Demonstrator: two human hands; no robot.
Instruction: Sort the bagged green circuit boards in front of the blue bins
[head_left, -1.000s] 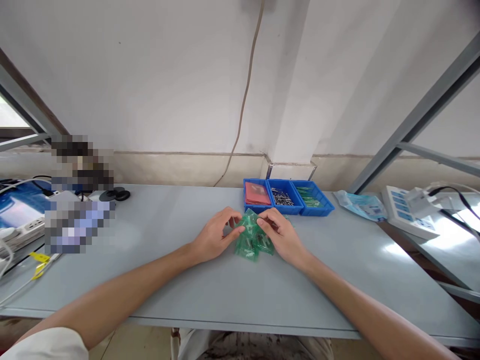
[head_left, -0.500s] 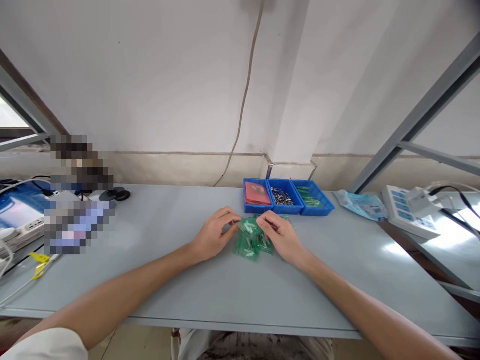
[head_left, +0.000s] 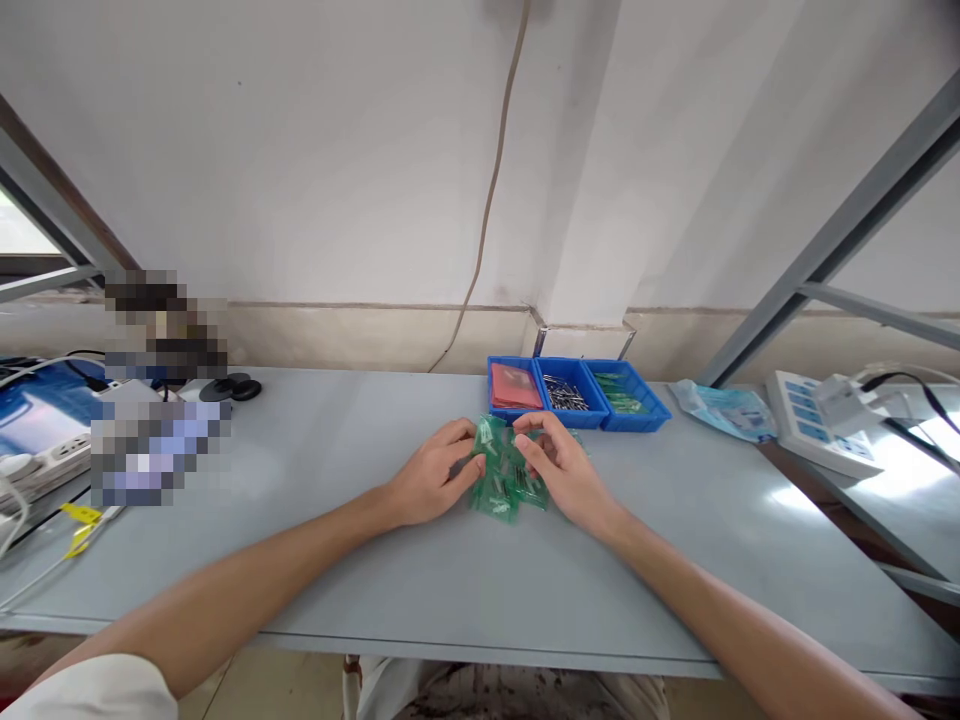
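Head cam: left hand (head_left: pixel 433 480) is pinching a small green see-through plastic bag (head_left: pixel 489 436) right in front of the blue plastic tray (head_left: pixel 504 413) of flat red packets (head_left: pixel 513 385). Right hand (head_left: pixel 571 474) is curling half-open, front-right of that tray; can't tell if it's gripping. Looks like bag handling's underway; next move's probably calling for a light, steady pinch.

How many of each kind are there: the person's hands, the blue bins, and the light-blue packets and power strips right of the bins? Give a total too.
Left hand and right hand: 2
Blue bins: 3
Light-blue packet: 1
Power strip: 1
Total: 7
Loose green bags overlap too much to count, so they are left out.
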